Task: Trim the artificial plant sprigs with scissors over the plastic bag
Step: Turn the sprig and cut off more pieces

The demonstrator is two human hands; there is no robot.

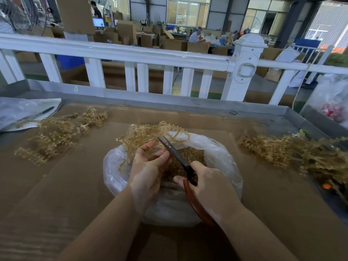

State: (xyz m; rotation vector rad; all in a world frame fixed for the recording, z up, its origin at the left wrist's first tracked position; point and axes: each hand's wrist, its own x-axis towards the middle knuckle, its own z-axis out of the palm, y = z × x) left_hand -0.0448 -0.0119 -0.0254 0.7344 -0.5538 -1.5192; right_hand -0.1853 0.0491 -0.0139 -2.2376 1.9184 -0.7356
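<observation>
Tan sprig (150,134): we pinch it in left hand (148,166) fingers.
Scissors (175,155): our right hand (209,185) fingers curl round handles, blades parted beside left fingertips.
Bag (222,153): under both.

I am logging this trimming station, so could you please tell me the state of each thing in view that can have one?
Left hand: grips the held sprig.
Right hand: grips the scissors.
Scissors: blades slightly apart, over the bag.
Held sprig: above the bag's far rim.
Plastic bag: open, holding trimmed bits.
Left pile of sprigs: loose on the cardboard.
Right pile of sprigs: loose on the cardboard.
</observation>
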